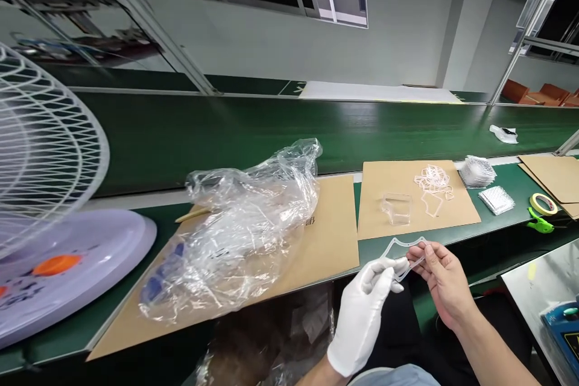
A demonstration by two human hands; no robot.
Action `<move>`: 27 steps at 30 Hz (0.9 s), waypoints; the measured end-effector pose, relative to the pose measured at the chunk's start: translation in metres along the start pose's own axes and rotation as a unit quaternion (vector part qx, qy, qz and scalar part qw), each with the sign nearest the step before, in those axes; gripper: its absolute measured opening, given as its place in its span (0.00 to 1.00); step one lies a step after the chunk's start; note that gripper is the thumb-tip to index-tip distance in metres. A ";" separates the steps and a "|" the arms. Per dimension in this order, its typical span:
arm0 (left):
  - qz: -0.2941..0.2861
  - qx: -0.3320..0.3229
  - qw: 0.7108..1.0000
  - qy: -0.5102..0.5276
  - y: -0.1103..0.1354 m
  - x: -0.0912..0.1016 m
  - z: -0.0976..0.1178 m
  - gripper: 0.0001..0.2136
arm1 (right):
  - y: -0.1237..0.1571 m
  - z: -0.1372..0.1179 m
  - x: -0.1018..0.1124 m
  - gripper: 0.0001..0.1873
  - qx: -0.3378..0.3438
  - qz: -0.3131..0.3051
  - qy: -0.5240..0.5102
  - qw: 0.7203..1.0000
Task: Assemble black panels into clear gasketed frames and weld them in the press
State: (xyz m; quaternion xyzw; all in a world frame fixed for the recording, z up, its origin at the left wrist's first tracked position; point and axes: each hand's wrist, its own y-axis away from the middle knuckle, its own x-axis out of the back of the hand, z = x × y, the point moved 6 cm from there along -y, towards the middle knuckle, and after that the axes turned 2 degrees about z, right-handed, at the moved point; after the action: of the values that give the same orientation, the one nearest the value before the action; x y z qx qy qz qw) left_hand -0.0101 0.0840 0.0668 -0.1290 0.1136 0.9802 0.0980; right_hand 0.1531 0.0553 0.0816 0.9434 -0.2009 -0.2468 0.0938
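My left hand, in a white glove, pinches one side of a thin, pale, frame-shaped gasket. The bare fingers of my right hand grip the opposite side. Both hands hold it in the air just off the front edge of the bench. Beyond them a clear plastic part rests on a cardboard sheet. A tangled heap of pale gaskets lies on the same sheet, and a single loose gasket sits in front of the heap.
A large clear plastic bag covers another cardboard sheet. At left stands a fan with a lilac base. Stacked clear parts, yellow tape and a green-handled tool lie at right. A green conveyor belt runs behind.
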 end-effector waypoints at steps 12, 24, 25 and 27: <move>-0.058 -0.074 0.968 -0.231 -0.028 0.014 0.041 0.19 | 0.006 -0.090 -0.019 0.17 0.133 -0.187 0.476 0.849; -0.325 -0.114 0.891 -0.297 -0.024 -0.059 0.079 0.09 | 0.019 -0.084 -0.007 0.33 0.078 -0.242 0.456 0.853; -0.312 -0.115 0.893 -0.304 -0.024 -0.053 0.075 0.08 | 0.016 -0.077 -0.002 0.32 0.074 -0.238 0.452 0.857; -0.289 -0.103 0.901 -0.308 -0.024 -0.042 0.066 0.09 | 0.008 -0.062 0.009 0.23 0.060 -0.228 0.450 0.862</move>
State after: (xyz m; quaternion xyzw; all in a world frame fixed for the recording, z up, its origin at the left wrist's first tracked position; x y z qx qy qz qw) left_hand 0.0196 0.1165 0.1361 0.1425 -0.0660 0.9057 0.3937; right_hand 0.1883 0.0491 0.1334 0.9751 0.0693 0.2024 0.0587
